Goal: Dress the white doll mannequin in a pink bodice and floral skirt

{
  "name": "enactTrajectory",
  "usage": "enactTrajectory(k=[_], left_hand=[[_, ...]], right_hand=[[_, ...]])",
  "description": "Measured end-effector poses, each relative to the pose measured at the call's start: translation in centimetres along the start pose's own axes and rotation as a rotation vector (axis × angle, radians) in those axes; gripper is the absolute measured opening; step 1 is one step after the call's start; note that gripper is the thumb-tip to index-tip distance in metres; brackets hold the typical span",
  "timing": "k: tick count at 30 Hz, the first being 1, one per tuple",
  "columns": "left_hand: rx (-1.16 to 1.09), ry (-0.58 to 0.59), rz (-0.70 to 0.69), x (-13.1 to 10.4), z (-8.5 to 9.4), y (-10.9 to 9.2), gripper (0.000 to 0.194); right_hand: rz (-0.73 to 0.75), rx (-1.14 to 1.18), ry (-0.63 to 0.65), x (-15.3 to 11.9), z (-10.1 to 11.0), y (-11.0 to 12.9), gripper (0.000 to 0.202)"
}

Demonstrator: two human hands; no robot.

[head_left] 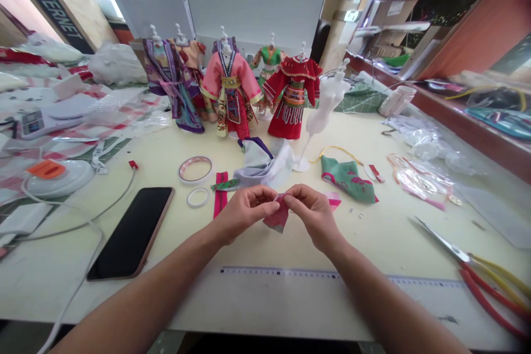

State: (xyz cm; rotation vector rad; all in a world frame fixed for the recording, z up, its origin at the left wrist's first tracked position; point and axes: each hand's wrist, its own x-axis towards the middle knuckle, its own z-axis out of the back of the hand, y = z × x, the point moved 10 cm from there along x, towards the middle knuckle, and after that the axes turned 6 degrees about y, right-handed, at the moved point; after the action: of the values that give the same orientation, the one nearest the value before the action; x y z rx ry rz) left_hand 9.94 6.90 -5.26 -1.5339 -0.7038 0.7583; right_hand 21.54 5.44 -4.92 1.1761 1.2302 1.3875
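Note:
Between my hands hangs a small pink fabric piece [279, 218], pinched along its upper edge above the middle of the table. My left hand [249, 209] holds its left corner between thumb and fingers. On the other side my right hand [310, 211] pinches the same piece close to the left fingertips. A bright pink scrap [334, 200] shows just beyond the right hand. Behind the hands lies a pale grey cloth [265, 168] with a purple edge, and a magenta strip [220, 199] is to the left.
Dressed doll forms [232, 88] stand at the back beside a bare white mannequin [327, 100]. A phone [133, 232] and tape rolls [196, 169] lie left. Scissors [460, 254] and green fabric [349, 180] are right. A ruler [290, 273] runs along the front.

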Motion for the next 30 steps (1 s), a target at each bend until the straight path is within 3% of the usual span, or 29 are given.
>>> enactTrajectory(k=[17,30], left_hand=[[0.144,-0.150,0.001,-0.3,1.3,0.0,0.016],[0.557,-0.231,-0.175,-0.9,0.3,-2.7,0.023]], right_hand=[[-0.014,0.133,0.067,0.1,-0.8,-0.7,0.014],[0.015,0.122,0.006,0.1,-0.6,-0.9,0.010]])
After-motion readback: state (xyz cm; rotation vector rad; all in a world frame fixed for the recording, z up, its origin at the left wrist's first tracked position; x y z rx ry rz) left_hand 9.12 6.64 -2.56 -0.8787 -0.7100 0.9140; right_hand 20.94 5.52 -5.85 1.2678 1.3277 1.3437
